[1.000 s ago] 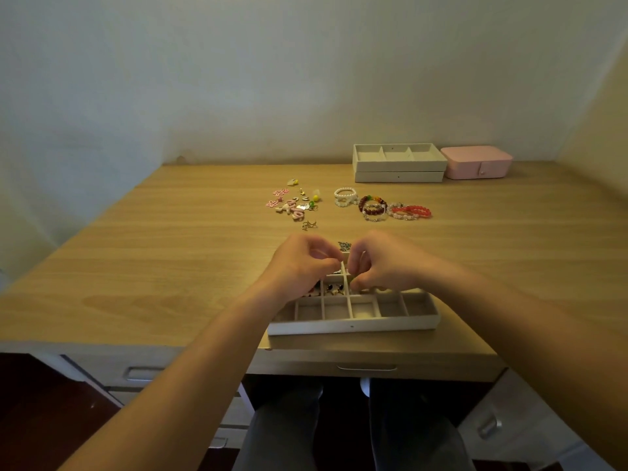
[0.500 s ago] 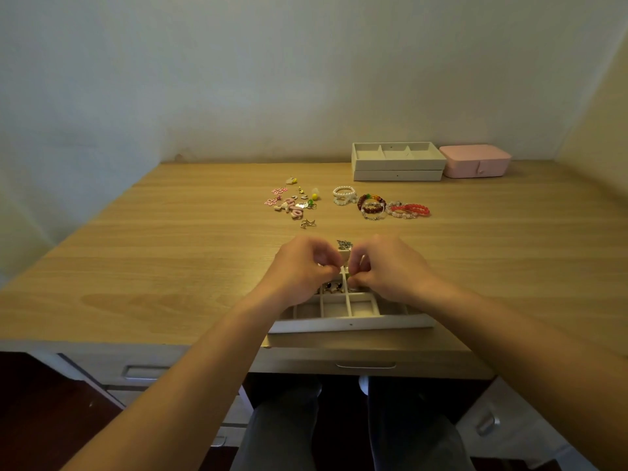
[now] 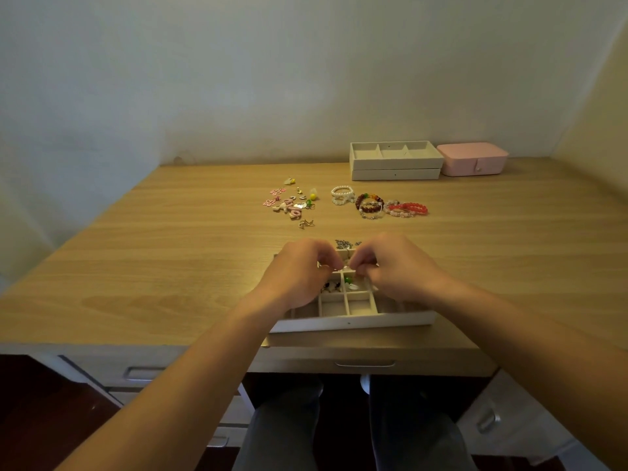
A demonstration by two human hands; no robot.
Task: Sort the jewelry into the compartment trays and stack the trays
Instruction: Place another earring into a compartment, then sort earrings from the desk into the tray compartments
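A white compartment tray lies at the desk's near edge, with small earrings in its middle cells. Over it my left hand and my right hand meet, fingertips curled together and pinching a small piece of jewelry between them; the piece is too small to make out. Loose pink and yellow earrings lie farther back on the desk. To their right sit beaded bracelets. A little silver piece shows just behind my fingers.
Two stacked white trays stand at the back of the wooden desk, next to a pink jewelry box. Walls close in behind and on both sides. Drawer handles sit below the front edge.
Both hands stay pinched together over the tray, shifted only slightly. More of the tray's middle cells and the green earring show between my hands.
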